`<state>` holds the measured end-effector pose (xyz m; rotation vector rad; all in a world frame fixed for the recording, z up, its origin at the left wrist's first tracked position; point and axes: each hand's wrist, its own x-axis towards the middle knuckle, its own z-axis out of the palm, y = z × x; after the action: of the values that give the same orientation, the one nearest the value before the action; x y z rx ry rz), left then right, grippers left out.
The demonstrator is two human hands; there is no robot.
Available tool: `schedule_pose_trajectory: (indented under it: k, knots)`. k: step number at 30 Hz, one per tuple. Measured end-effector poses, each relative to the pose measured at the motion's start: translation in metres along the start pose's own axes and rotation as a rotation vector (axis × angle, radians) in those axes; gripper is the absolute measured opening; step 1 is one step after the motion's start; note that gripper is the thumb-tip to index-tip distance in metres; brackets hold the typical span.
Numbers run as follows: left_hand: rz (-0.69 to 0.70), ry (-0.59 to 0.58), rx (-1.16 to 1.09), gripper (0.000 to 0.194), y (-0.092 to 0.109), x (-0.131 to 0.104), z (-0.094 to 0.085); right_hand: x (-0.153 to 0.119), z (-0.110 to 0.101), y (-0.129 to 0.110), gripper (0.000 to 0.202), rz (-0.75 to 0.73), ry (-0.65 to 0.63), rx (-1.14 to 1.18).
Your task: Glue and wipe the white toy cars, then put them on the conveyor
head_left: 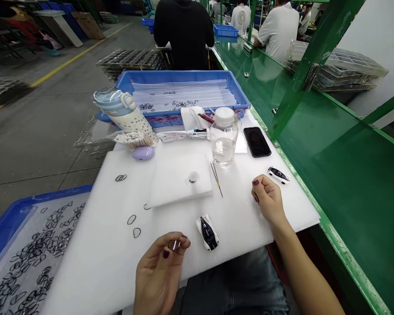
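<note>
My left hand [159, 273] pinches a small shiny dark ring-shaped piece [174, 245] between thumb and fingertips, above the front of the white work surface. Just right of it sits a white and black toy car [208, 232]. My right hand [268, 199] is closed, thumb against curled fingers, over the right part of the surface; anything inside it is hidden. A second toy car [278, 175] lies just beyond that hand. Loose thin dark rings [131, 219] are scattered to the left. A folded white foam sheet [180, 192] bears a small round disc [193, 177].
A clear bottle of liquid [223, 146], phone [257, 142], thin yellow-banded tool [217, 179], cotton swabs [133, 140], purple case [143, 153] and tumbler [126, 111] stand around. Blue trays [239, 94] hold rings. A green conveyor bench [341, 175] runs along the right; people sit ahead.
</note>
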<state>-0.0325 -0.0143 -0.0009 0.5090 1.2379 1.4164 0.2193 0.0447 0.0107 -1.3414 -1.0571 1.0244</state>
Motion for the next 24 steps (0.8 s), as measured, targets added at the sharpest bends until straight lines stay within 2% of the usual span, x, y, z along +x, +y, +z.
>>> schedule_pose_trajectory:
  k: [2,5,8,10,13,19,24]
  knots:
    - [-0.022,-0.023,0.083,0.037,0.002,-0.011,-0.004,-0.011,-0.001,-0.01,0.04,-0.004,-0.155,-0.129]
    - [-0.097,-0.081,0.246,0.034,0.004,-0.028,-0.009,-0.033,0.005,-0.02,0.022,-0.022,-0.458,-0.417]
    - [-0.159,-0.152,0.283,0.034,0.0,-0.036,-0.008,-0.05,0.017,-0.018,0.018,-0.074,-0.599,-0.65]
    - [-0.158,-0.195,0.264,0.033,-0.003,-0.035,-0.005,-0.054,0.025,-0.012,0.018,-0.116,-0.608,-0.749]
    - [-0.142,-0.226,0.242,0.032,-0.006,-0.03,0.0,-0.054,0.031,-0.005,0.017,-0.148,-0.591,-0.771]
    - [-0.127,-0.269,0.243,0.029,-0.004,-0.025,-0.001,-0.057,0.03,-0.002,0.014,-0.201,-0.565,-0.747]
    - [-0.131,-0.254,0.222,0.029,-0.004,-0.026,0.0,-0.06,0.031,0.001,0.01,-0.271,-0.558,-0.725]
